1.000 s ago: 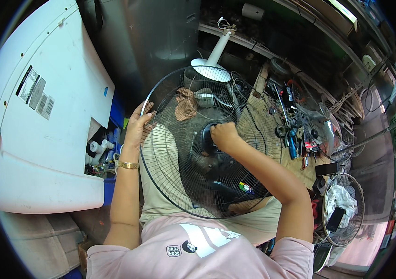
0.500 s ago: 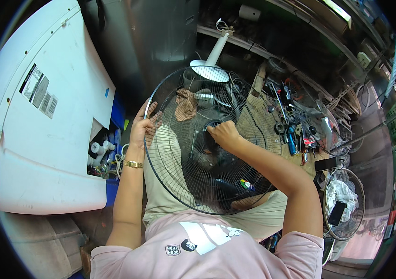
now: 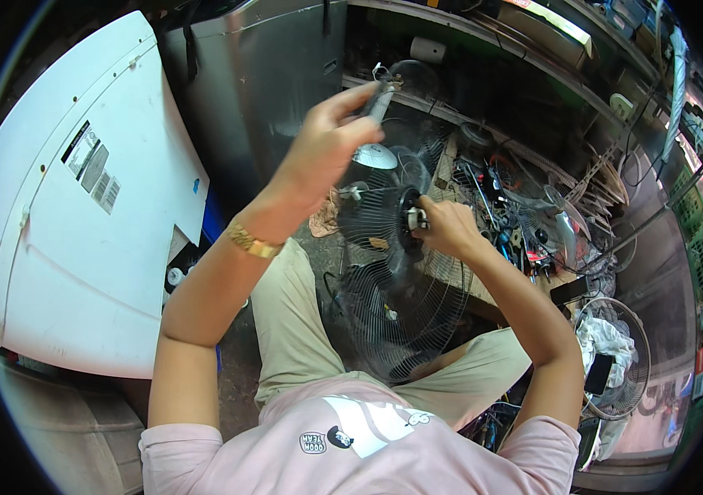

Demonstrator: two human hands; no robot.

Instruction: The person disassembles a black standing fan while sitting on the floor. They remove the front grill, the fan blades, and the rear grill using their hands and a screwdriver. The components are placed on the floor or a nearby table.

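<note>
A round black wire fan grille (image 3: 397,318) stands steeply tilted over my lap, partly smeared by motion. My raised left hand (image 3: 318,148) pinches its dark upper rim between thumb and fingers. At the middle of the grille, my right hand (image 3: 448,224) is closed on the dark hub (image 3: 409,216), where a small metallic part shows beside the fingers; its exact kind is unclear. Behind the grille is a white round base (image 3: 376,156) with a post, partly hidden by my left hand.
A large white appliance panel (image 3: 87,231) fills the left side. Tools and cables clutter the wooden board (image 3: 483,285) on the right. Another fan grille (image 3: 636,363) holds white cloth and a dark phone-like thing. A grey metal cabinet (image 3: 265,74) stands behind.
My left hand has risen and moved right, toward the far rim. The grille has turned from facing me to a steep tilt. My right hand has shifted slightly right, staying at the hub.
</note>
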